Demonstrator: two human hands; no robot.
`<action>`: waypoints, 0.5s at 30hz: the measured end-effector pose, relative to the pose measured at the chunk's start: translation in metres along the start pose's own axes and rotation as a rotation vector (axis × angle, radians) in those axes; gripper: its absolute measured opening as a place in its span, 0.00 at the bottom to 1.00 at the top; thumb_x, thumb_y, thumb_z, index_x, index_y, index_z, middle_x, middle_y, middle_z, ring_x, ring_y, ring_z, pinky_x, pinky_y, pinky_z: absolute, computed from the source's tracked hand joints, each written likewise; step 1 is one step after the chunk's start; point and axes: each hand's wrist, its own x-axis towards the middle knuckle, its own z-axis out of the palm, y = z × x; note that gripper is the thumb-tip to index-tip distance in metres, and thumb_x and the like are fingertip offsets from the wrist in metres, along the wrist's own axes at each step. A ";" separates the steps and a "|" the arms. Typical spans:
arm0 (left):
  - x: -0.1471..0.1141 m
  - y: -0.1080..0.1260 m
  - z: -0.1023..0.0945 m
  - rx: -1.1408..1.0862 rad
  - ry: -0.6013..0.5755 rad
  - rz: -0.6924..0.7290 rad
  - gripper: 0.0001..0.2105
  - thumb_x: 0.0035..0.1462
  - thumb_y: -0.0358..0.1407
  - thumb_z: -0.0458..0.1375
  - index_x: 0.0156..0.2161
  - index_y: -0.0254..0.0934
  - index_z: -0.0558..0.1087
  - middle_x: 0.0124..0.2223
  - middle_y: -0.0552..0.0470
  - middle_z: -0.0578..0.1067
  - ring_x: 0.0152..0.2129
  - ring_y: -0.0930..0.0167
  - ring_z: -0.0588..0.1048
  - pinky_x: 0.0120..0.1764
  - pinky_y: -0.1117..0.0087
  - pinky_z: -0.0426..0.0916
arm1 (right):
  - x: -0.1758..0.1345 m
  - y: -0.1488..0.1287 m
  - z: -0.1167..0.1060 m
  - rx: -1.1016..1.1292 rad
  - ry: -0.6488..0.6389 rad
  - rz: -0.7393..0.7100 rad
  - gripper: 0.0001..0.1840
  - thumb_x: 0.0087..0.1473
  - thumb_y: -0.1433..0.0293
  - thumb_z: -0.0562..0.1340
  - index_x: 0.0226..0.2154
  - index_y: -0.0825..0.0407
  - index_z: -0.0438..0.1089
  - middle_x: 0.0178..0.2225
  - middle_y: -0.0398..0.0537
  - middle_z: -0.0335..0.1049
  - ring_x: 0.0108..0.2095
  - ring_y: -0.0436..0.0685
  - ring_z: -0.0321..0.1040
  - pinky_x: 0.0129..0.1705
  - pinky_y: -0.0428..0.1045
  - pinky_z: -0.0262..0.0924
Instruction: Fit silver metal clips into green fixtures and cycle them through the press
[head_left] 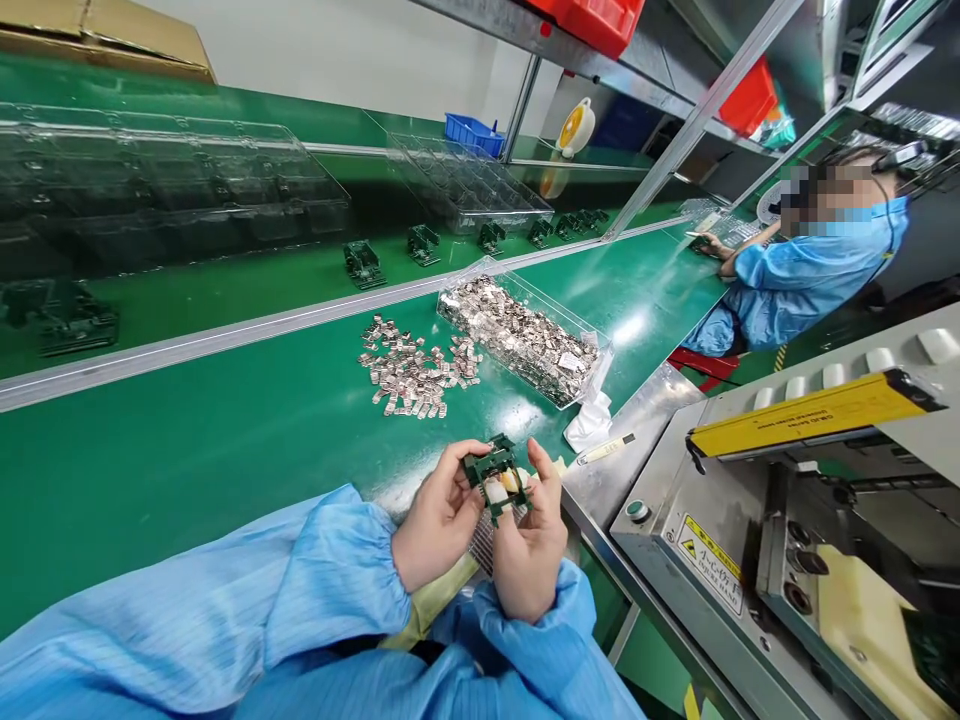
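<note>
Between my two hands I hold a dark green plastic housing (493, 470) with an open frame, above the bench's front edge. My left hand (439, 520) is closed on its left side, thumb in front. The fingers of my right hand (531, 545) grip its right side and lower edge, with the index finger raised; fingertips show through the frame's opening. Beyond my hands lies a loose pile of small silvery metal pieces (416, 375) on the green bench (225, 440). A clear plastic box (525, 335) full of similar pieces stands beside the pile.
Several green housings (364, 265) line the back strip, near clear trays (165, 190). A white cloth (590, 422) and a pale marked tool (606, 449) lie at right. A machine with a yellow bar (810, 415) stands right. A person in blue (817, 270) works farther along.
</note>
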 end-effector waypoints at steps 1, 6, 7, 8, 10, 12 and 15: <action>-0.001 0.000 0.000 0.003 0.012 -0.002 0.16 0.58 0.31 0.57 0.51 0.40 0.63 0.44 0.49 0.73 0.39 0.71 0.74 0.43 0.71 0.71 | 0.000 0.000 0.002 -0.016 0.016 -0.019 0.06 0.54 0.71 0.60 0.35 0.52 0.73 0.62 0.57 0.58 0.62 0.64 0.55 0.60 0.61 0.52; -0.002 0.001 0.001 0.033 0.019 0.009 0.16 0.58 0.30 0.56 0.52 0.40 0.63 0.43 0.50 0.73 0.37 0.71 0.74 0.42 0.70 0.71 | 0.001 0.003 0.008 0.046 0.076 0.011 0.02 0.54 0.71 0.61 0.32 0.52 0.70 0.61 0.58 0.57 0.62 0.64 0.55 0.59 0.61 0.55; -0.003 0.001 0.001 0.043 0.019 0.017 0.16 0.59 0.30 0.55 0.52 0.40 0.63 0.43 0.49 0.72 0.37 0.71 0.74 0.42 0.70 0.71 | 0.001 0.003 0.008 0.077 0.079 0.030 0.02 0.54 0.70 0.62 0.31 0.52 0.70 0.61 0.58 0.57 0.61 0.64 0.56 0.58 0.61 0.56; -0.003 0.000 0.001 0.053 0.018 0.023 0.16 0.59 0.30 0.55 0.52 0.40 0.63 0.43 0.49 0.72 0.38 0.71 0.74 0.42 0.70 0.71 | 0.000 0.004 0.008 0.106 0.079 0.050 0.02 0.53 0.69 0.62 0.31 0.52 0.70 0.61 0.58 0.57 0.61 0.64 0.56 0.58 0.61 0.56; -0.004 -0.001 0.000 0.072 0.011 0.030 0.16 0.60 0.31 0.55 0.53 0.40 0.62 0.44 0.49 0.73 0.38 0.70 0.74 0.42 0.69 0.70 | 0.000 0.004 0.009 0.156 0.067 0.105 0.04 0.53 0.68 0.64 0.30 0.51 0.70 0.62 0.57 0.57 0.61 0.65 0.56 0.59 0.61 0.54; -0.006 -0.002 0.000 0.091 -0.009 0.033 0.15 0.62 0.33 0.54 0.53 0.40 0.63 0.44 0.48 0.73 0.38 0.70 0.74 0.42 0.69 0.70 | -0.001 0.003 0.009 0.240 0.064 0.191 0.08 0.52 0.66 0.65 0.35 0.51 0.70 0.62 0.57 0.57 0.60 0.65 0.57 0.60 0.62 0.55; -0.008 -0.003 -0.002 0.103 -0.047 0.038 0.14 0.63 0.35 0.54 0.53 0.41 0.63 0.42 0.49 0.73 0.36 0.71 0.73 0.41 0.70 0.69 | 0.000 0.002 0.008 0.420 0.052 0.301 0.22 0.50 0.63 0.68 0.47 0.50 0.66 0.60 0.58 0.61 0.56 0.64 0.64 0.56 0.62 0.61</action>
